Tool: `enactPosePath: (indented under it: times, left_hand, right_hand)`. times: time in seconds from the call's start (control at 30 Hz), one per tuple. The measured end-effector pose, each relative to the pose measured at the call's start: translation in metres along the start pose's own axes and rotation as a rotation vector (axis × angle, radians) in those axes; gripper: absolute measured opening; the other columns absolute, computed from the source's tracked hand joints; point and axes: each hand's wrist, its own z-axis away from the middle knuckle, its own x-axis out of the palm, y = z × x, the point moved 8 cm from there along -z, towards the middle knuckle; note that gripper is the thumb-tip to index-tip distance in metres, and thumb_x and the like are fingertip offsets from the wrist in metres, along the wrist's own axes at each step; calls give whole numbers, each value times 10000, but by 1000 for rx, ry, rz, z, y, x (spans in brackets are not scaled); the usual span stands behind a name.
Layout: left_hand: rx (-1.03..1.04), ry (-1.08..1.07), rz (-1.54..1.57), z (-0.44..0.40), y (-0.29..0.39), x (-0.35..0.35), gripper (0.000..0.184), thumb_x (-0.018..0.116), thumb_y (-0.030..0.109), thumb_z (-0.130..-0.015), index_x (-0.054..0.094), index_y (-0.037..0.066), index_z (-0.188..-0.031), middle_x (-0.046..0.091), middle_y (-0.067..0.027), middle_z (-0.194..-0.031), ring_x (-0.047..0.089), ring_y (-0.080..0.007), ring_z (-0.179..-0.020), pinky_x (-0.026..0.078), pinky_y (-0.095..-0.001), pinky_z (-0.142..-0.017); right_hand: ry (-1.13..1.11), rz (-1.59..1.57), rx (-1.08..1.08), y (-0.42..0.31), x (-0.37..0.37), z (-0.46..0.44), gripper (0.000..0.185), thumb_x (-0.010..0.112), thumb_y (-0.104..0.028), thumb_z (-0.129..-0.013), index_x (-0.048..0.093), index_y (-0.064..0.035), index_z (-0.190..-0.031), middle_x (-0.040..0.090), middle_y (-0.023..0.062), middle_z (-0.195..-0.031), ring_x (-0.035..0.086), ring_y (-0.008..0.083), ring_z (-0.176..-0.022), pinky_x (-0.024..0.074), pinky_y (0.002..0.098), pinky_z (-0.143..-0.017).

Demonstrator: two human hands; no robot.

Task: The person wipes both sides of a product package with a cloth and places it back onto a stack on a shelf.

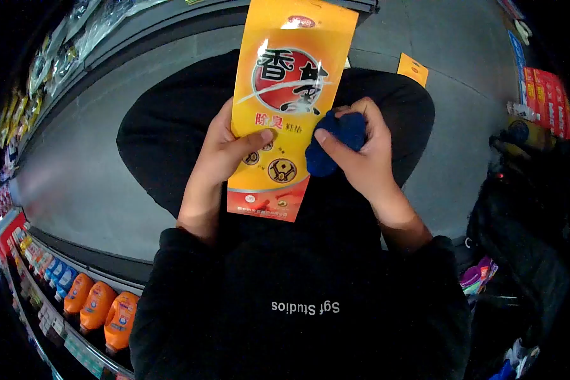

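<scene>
Yellow and glossy, a flat printed packet [288, 117] is lying over the person's lap, between the two hands; it is looking light and fairly stiff, its smooth face probably slippery, so the long edges are offering the surest hold, thumb above and fingers beneath. Its long axis is running away from the body, the far end leaning slightly right and the red-banded end pointing toward the torso. The left hand [229, 140] is gripping the left edge, thumb pressing on the face. On the opposite edge, the right hand [366, 155] is clutching a bunched blue cloth [349, 130], seemingly soft and yielding, against the packet. Beneath, dark-trousered legs [161, 126] are spreading across the grey floor [82, 183], where a small yellow card [412, 69] is lying; orange bottles [99, 307] are standing at lower left.
</scene>
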Motion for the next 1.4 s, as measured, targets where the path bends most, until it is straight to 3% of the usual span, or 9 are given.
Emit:
enactPosePath:
  times: [0.23,0.4,0.63,0.7,0.83,0.93,1.07,1.3,1.4]
  left_hand:
    - [-84,-128,-75,11,1,10,479,662,4,-745,444,-18,-1171,606,-129,-1074,595,-192,-972,469,-316,-848]
    - [-115,-105,-165,17,-7,8,483,674,48,-758,443,11,-1180,625,-63,-975,544,-51,-670,412,-170,-538]
    - [-121,-74,-215,23,2,3,464,676,40,-758,454,1,-1163,623,-76,-996,575,-77,-738,451,-194,-605]
    - [-136,-59,-226,25,9,2,458,681,30,-754,460,-9,-1153,619,-93,-1024,597,-123,-860,481,-241,-728]
    - [-74,-89,-211,25,14,14,450,677,14,-758,461,-17,-1151,613,-104,-1046,587,-161,-966,468,-285,-831]
    - [-87,-113,-207,24,12,13,442,669,4,-766,460,-22,-1155,611,-109,-1058,585,-171,-977,465,-298,-850]
    - [-110,-166,-186,22,9,15,444,668,1,-767,460,-29,-1158,609,-118,-1070,586,-178,-978,468,-308,-852]
    - [-177,-207,-152,22,6,17,467,675,5,-749,458,-41,-1160,612,-116,-1058,592,-173,-942,469,-295,-829]
    - [-178,-173,-136,23,9,12,494,686,16,-727,462,-31,-1164,616,-112,-1043,593,-162,-919,470,-279,-807]
  right_hand:
    - [259,-171,-48,-8,-38,-41,246,713,-57,-744,475,-37,-803,583,13,-714,549,54,-634,451,203,-563]
    - [341,-175,-108,-20,-52,-55,248,712,-66,-747,472,-38,-805,575,13,-709,546,59,-618,458,202,-559]
    - [430,-184,-165,-30,-77,-57,219,701,-95,-762,534,-41,-895,594,35,-791,562,79,-701,471,218,-630]
    - [403,-231,-219,-42,-84,-60,204,651,-85,-800,562,-45,-980,603,36,-859,566,98,-758,467,223,-693]
    - [288,-257,-266,-57,-101,-67,235,599,-112,-835,565,-39,-1056,601,47,-936,564,114,-846,459,249,-767]
    - [7,-79,-309,-70,-76,-74,271,622,-115,-816,564,-51,-1073,604,35,-980,566,130,-905,451,261,-810]
    - [-105,457,-378,-71,-38,-74,365,762,-238,-708,600,-30,-960,623,85,-823,593,123,-732,477,263,-646]
    - [-125,398,-231,-57,-52,-88,265,747,-271,-732,647,-38,-809,605,33,-634,574,98,-584,468,250,-554]
    - [166,225,-213,-58,-106,-95,254,723,-281,-761,646,-42,-801,608,10,-652,562,78,-592,458,234,-550]
